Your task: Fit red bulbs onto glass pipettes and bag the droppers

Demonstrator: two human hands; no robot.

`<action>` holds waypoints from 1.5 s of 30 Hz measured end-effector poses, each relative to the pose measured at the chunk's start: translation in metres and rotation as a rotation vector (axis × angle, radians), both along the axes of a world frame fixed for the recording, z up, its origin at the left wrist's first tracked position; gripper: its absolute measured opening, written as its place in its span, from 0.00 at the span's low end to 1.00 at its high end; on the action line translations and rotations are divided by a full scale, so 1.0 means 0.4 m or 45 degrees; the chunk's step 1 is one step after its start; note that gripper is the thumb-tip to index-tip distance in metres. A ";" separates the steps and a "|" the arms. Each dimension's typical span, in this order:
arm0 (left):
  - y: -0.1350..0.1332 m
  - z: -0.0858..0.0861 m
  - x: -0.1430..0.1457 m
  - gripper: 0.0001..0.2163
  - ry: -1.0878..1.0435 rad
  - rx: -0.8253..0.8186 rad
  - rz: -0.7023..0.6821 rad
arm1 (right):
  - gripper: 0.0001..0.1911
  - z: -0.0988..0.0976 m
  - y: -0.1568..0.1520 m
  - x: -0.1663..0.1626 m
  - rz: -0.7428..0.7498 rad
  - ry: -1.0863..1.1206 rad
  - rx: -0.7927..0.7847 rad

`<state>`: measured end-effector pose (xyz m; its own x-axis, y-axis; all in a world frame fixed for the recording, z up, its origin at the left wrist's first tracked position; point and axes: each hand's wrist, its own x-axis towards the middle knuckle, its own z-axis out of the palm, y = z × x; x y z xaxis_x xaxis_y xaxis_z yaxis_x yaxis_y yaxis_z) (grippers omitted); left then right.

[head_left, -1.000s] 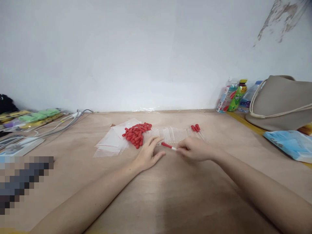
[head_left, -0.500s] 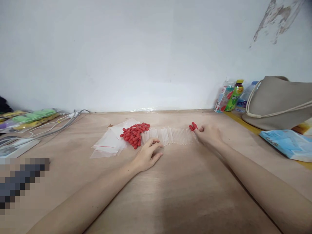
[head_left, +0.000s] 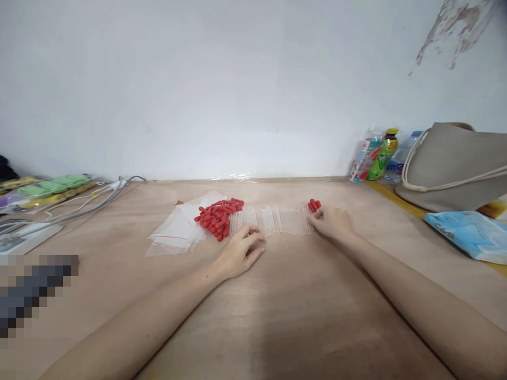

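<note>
A row of thin clear glass tubes lies side by side on the wooden table. At its left end is a heap of red rubber dropper bulbs. My left hand rests on the table by the row's near left edge, fingers apart and holding nothing. At the row's right end, my right hand has thumb and fingers closed around a dropper just below its red bulb. Several red bulbs sit together there, on the tubes' far ends. My fingers hide part of the held dropper.
Clear zip bags lie left of the bulb heap. Cables and a pack of green and yellow items are at the far left. Bottles, a grey bag and a blue packet stand or lie right.
My right hand has shifted slightly left, towards the row of tubes. The red bulbs beside it now sit closer together and more evenly. My left hand has stayed in place.
</note>
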<state>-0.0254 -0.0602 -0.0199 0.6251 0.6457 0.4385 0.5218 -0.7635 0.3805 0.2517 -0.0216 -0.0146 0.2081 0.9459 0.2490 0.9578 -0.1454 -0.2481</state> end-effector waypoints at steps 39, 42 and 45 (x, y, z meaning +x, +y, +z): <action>0.056 0.103 -0.075 0.05 0.276 0.428 0.679 | 0.11 -0.053 -0.120 -0.118 0.880 0.049 0.688; 0.017 0.078 -0.028 0.05 0.099 0.370 0.448 | 0.09 -0.053 -0.122 -0.118 0.894 0.173 0.672; -0.013 0.030 0.007 0.05 -0.060 0.114 0.299 | 0.08 -0.055 -0.130 -0.120 0.920 0.266 0.634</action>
<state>-0.0225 -0.0654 -0.0079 0.4405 0.7279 0.5254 0.6720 -0.6554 0.3446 0.2038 -0.0737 -0.0367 -0.3080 0.6563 0.6888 0.7023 0.6453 -0.3007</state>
